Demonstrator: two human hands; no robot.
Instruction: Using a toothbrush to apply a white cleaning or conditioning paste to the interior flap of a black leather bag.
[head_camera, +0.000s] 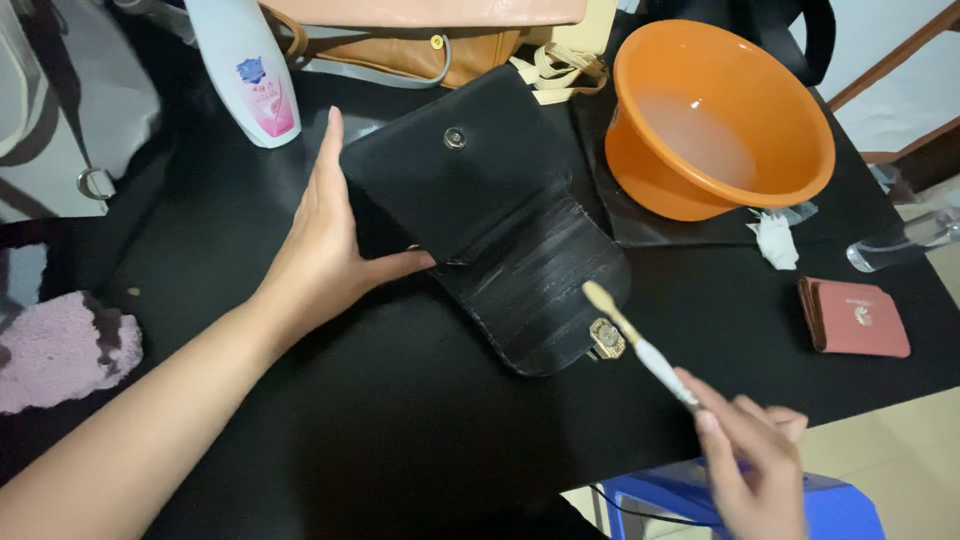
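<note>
My left hand (325, 250) lay flat, fingers apart, steadying the worn black leather flap bag (495, 215) at the table's (400, 420) centre; my right hand (750, 455), at five o'clock, pinched a white-handled toothbrush (640, 345), bristles over the flap's gold clasp (606, 337); scrubbing seemed underway; next, firm strokes along the flap.

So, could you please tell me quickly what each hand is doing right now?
Left hand: open, fingers flat against the black bag, steadying it.
Right hand: closed on a toothbrush, bristle end over the bag's open flap.
</note>
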